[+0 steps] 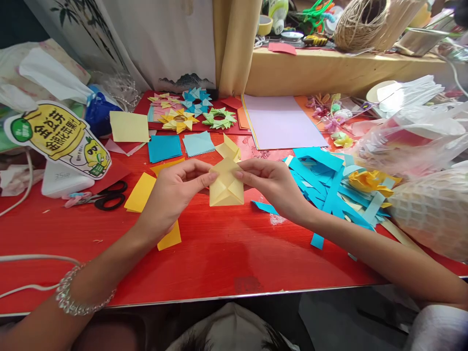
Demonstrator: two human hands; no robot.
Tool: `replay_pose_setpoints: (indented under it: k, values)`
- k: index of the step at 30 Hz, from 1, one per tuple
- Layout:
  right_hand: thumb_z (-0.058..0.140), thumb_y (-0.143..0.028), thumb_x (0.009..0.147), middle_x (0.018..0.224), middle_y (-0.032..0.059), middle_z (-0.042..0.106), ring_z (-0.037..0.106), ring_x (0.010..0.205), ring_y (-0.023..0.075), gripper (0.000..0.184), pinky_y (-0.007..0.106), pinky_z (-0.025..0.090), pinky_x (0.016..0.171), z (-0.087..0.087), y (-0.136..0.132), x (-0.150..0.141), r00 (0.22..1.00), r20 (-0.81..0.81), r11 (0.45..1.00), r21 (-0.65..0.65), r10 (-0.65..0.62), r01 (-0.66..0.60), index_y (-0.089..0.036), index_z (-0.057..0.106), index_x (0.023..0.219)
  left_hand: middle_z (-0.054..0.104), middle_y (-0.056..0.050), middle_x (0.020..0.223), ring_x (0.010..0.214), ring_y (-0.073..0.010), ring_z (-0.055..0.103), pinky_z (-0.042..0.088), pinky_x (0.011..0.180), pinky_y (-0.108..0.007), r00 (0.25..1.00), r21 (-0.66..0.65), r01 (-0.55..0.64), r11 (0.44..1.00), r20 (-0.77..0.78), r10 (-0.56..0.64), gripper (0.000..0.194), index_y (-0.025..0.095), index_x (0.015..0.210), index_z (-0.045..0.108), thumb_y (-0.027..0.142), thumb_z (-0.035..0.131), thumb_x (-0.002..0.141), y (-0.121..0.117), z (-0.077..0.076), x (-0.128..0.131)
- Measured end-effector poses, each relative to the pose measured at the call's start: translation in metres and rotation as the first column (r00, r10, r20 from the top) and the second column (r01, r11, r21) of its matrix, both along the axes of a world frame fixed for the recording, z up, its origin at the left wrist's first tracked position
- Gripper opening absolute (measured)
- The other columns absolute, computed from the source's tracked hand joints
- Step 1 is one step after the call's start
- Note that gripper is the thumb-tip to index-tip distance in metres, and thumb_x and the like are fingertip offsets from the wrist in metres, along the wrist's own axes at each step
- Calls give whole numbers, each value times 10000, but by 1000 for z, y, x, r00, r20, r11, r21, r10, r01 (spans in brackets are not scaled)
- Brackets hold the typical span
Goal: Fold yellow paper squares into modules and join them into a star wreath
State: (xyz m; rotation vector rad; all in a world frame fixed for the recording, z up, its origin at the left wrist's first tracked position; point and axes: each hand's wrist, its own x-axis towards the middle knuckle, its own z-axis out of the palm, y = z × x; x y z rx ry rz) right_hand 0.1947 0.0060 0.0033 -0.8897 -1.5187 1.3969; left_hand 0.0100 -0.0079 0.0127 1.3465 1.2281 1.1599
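A pale yellow sheet of folding paper is held up over the red table, creased, with small triangular flaps along its lower part. My left hand pinches its left edge between thumb and fingers. Opposite it, my right hand grips the right edge the same way. Just behind lies another folded pale yellow paper piece. Orange-yellow paper squares rest by my left hand, partly covered by it. Beside my right wrist is a heap of blue paper strips.
Black-handled scissors lie at the left. Blue squares and light blue squares sit behind my hands. Folded paper rings stand farther back, beside a lilac paper stack. Plastic bags crowd the right side.
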Motion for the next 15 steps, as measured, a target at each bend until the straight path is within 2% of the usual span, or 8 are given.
replay_pose_setpoints:
  k: [3, 5, 9, 15]
  values:
    - [622, -292, 806, 830, 11, 700, 658, 777, 139, 214, 269, 556, 681, 1, 0, 1, 1000, -21, 999, -36, -7, 6, -191, 648, 993, 699, 3, 831, 735, -119, 639, 524, 638, -187, 999, 20, -8, 1000, 39, 7, 129, 224, 865, 711, 252, 697, 740, 0, 2, 0]
    - [618, -283, 809, 829, 5, 700, 658, 760, 135, 215, 265, 552, 663, 1, 0, 1, 998, -66, 998, -60, -15, 12, -211, 648, 1009, 710, 7, 839, 732, -120, 648, 533, 641, -191, 997, 11, -6, 1000, 72, 5, 114, 240, 851, 724, 240, 691, 741, 0, 2, 1]
    - [597, -236, 817, 900, -2, 693, 649, 824, 123, 118, 242, 548, 699, 0, 0, 1, 991, -131, 997, -80, -23, 13, -216, 693, 882, 716, 22, 810, 705, -99, 645, 532, 628, -169, 991, -1, 8, 1000, 133, -7, 103, 256, 791, 738, 188, 680, 741, -1, 3, 0]
    - [585, -242, 819, 885, 0, 689, 639, 834, 126, 122, 253, 542, 720, 2, 0, 0, 997, -55, 999, -19, -52, 51, -208, 697, 852, 705, -10, 891, 790, -118, 635, 529, 649, -175, 993, 18, 44, 999, 109, -46, 104, 218, 830, 734, 212, 646, 775, -1, 4, -1]
